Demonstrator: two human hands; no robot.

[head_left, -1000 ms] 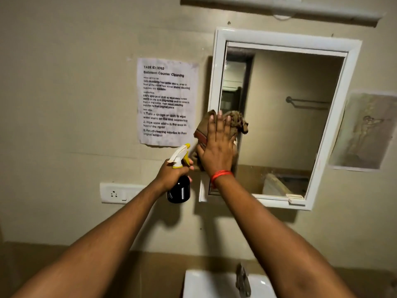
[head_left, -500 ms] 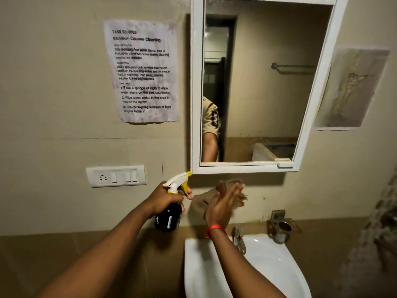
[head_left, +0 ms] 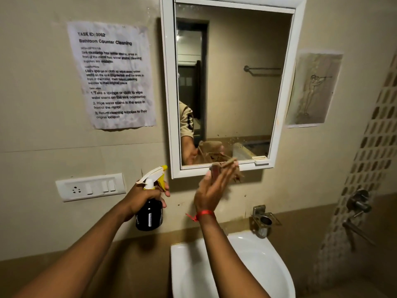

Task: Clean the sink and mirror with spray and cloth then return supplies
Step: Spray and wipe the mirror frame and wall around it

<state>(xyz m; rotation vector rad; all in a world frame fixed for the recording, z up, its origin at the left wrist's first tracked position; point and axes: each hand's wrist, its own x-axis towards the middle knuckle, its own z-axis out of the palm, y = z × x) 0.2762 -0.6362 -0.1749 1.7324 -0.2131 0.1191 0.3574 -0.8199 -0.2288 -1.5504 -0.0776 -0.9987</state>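
A white-framed mirror [head_left: 234, 82] hangs on the beige wall above a white sink [head_left: 264, 263]. My right hand [head_left: 212, 188] is raised at the mirror's bottom frame edge, pressing a brown cloth [head_left: 233, 168] there; the cloth is blurred and partly hidden behind my fingers. My left hand [head_left: 144, 196] grips a black spray bottle [head_left: 149, 215] with a white and yellow trigger head, held upright left of the mirror, below the frame's lower left corner. The bottle's nozzle points left.
A printed task sheet [head_left: 113, 76] is taped left of the mirror. A white switch plate [head_left: 90, 187] sits below it. A metal holder [head_left: 265, 222] is fixed above the sink's right side. A drawing [head_left: 313, 89] and a metal tap valve [head_left: 358, 203] are on the right.
My right hand with the cloth dropped from the mirror's left edge to below the frame, then rose to the bottom frame edge. The view tilted down, showing the sink.
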